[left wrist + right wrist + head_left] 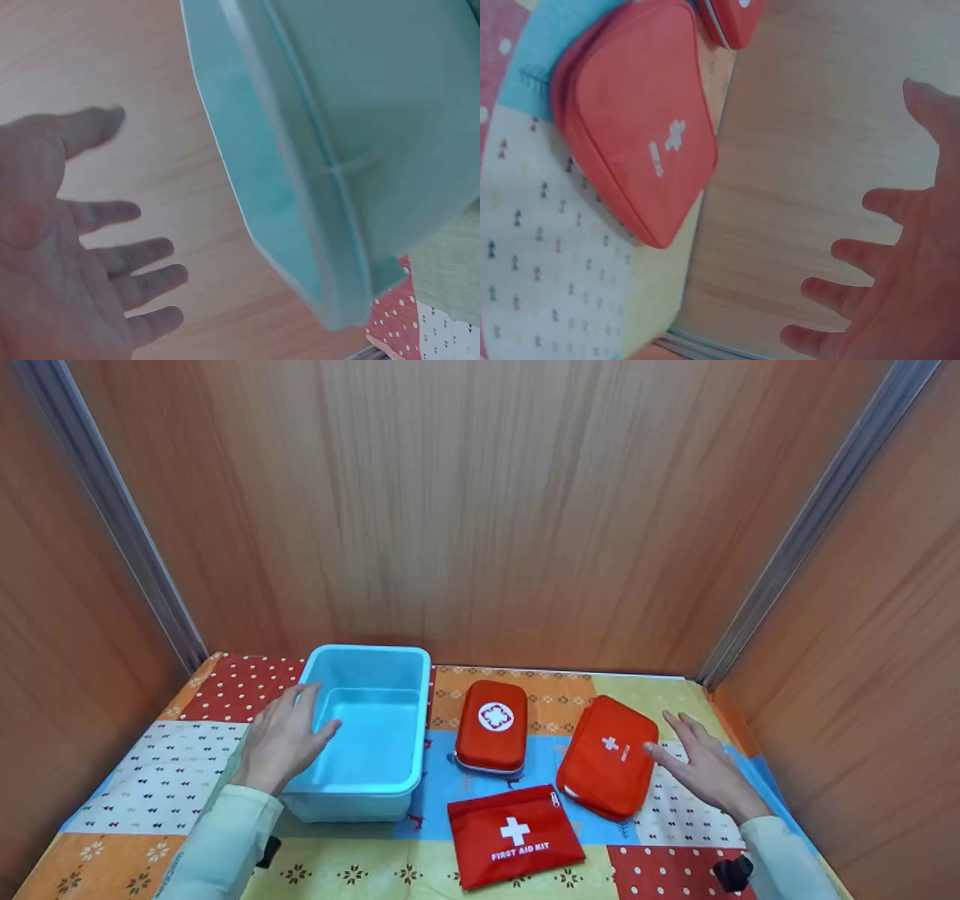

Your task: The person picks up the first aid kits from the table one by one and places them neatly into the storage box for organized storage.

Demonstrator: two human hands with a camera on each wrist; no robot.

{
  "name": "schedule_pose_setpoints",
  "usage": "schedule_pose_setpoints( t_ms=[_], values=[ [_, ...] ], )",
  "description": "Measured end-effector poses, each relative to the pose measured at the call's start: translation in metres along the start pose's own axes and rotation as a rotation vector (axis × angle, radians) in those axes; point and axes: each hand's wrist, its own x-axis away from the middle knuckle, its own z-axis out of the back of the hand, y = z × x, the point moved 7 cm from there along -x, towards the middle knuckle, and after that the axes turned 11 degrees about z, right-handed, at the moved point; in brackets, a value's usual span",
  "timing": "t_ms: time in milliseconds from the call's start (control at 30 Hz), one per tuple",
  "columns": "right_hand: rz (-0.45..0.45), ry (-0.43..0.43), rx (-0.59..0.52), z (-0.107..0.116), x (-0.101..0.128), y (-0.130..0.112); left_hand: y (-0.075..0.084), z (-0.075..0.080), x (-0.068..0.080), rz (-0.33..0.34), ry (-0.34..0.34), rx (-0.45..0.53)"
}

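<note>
Patchwork cloth [135, 780], smooth rectangular turquoise tub [375, 720], padded red pouch [609, 756], both hands spread, left [285, 739], right [705, 769].

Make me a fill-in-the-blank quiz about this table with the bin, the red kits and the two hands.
1. The left hand is at the rim of a plastic bin whose colour is light ____.
2. The number of red kits lying on the tablecloth is ____.
3. The flat pouch nearest the person reads FIRST AID ____.
4. The right hand, fingers spread, is beside the soft kit and holds ____.

Missing words: blue; three; KIT; nothing
</note>
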Motion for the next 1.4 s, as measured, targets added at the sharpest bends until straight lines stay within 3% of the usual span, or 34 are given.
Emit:
schedule_pose_setpoints(
  t_ms=[333, 467, 700, 933, 1100, 1400],
  values=[
    [-0.193, -0.029, -0.228, -0.048, -0.001, 0.028, -0.058, -0.003, 0.016, 0.152, -0.025, 0.028],
    [-0.300, -0.021, -0.328, -0.074, -0.002, 0.043, -0.072, -0.008, 0.020, 0.193, -0.039, 0.054],
    [-0.498, -0.007, -0.488, -0.112, 0.004, 0.070, -0.072, -0.012, 0.020, 0.193, -0.034, 0.092],
    [-0.672, 0.050, -0.737, -0.139, 0.010, 0.082, -0.071, -0.011, 0.022, 0.171, -0.012, 0.075],
    [-0.704, 0.138, -0.844, -0.147, 0.010, 0.081, -0.071, -0.012, 0.021, 0.180, -0.023, 0.092],
    [-0.742, 0.252, -0.918, -0.151, 0.007, 0.078, -0.071, -0.014, 0.020, 0.181, -0.044, 0.085]
  ],
)
